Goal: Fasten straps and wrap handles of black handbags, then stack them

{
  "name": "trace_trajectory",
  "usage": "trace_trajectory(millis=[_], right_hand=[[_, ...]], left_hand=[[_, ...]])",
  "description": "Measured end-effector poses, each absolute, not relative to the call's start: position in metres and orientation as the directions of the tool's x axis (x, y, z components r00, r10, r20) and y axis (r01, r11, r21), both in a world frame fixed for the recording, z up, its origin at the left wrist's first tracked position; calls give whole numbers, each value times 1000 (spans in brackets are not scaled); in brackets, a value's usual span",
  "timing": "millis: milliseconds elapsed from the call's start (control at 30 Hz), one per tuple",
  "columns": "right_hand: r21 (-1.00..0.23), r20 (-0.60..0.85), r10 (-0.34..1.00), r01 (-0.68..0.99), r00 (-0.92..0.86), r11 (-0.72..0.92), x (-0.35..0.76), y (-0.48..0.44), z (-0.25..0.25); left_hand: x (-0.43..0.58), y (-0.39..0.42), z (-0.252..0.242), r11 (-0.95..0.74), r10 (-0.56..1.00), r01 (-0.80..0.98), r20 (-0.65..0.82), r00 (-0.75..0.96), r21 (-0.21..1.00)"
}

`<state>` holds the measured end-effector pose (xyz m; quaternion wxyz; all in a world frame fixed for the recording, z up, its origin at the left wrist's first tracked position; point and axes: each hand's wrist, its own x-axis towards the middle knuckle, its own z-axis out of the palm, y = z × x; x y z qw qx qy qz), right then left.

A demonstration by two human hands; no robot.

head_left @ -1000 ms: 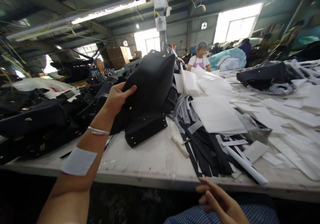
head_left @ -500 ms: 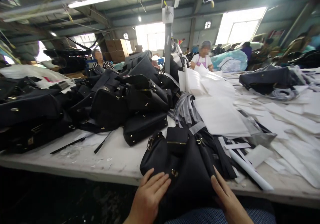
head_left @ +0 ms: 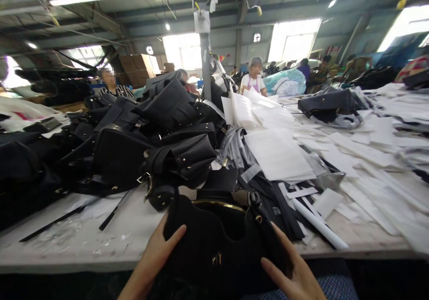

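A black bag [head_left: 201, 242] with a gold zip and gold fittings stands at the table's front edge, its top gaping and its flap laid back. My left hand [head_left: 161, 248] grips the bag's left side, thumb on the front and the other fingers hidden behind it. On the right side my right hand [head_left: 288, 264] holds the bag the same way, thumb in front. Just behind lies another black bag [head_left: 184, 157] on the pile.
Black bags [head_left: 117, 157] are heaped at left and centre on the table [head_left: 134, 242]. White foam sheets [head_left: 278, 152], black strips [head_left: 284, 210] and a white roll [head_left: 321, 226] lie at right. People [head_left: 254, 79] are beyond a post [head_left: 205, 63].
The bag's flap has gone back and its zipped mouth now shows. My left hand has moved from the bag's front to its left side. The view has turned right.
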<state>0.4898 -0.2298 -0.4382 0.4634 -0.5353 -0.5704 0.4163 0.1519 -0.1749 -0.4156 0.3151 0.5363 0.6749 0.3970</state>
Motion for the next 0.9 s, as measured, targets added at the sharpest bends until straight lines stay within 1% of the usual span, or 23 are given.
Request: trace_trajectory(millis=[67,133,200,267,300,367,467,600,667,767,833,900], right_hand=[[-952,191,977,226,-90,207,483,-218,-441],[-940,246,962,212,-121,267,469,-197,-447],[-938,266,961,213,-70,275,450,-167,-455],[-921,319,948,231,-8,312,430,-130,-461],[-911,350,936,249,42,330,421,-111,-463],[-910,353,932,262,85,321,410,-76,-464],[-921,331,937,256,109,295,414,-49,-460],[-937,297,951,215,82,274,448,-73,-459],[-962,234,971,158,46,224,464,-98,-459],[-991,117,993,67,-19,118,475,-134,-455],[-993,90,995,71,-48,94,475,-152,-451],[-980,126,991,148,-49,132,471,-164,-449]], left_hand=[[148,-176,-426,163,938,428,-6,-346,889],[139,-171,-434,161,899,417,42,-437,894],[129,-155,-439,118,856,431,128,-501,894],[121,-130,-441,97,801,449,197,-565,888],[119,-116,-441,104,772,449,213,-599,888],[121,-92,-440,105,734,448,234,-637,888],[131,-80,-441,43,747,448,269,-608,893],[142,-113,-446,-13,847,419,233,-477,908],[144,-133,-447,-14,875,412,210,-435,911],[145,-155,-445,2,887,413,189,-422,911],[144,-165,-443,30,891,435,173,-420,900],[142,-172,-443,63,890,473,165,-425,879]])
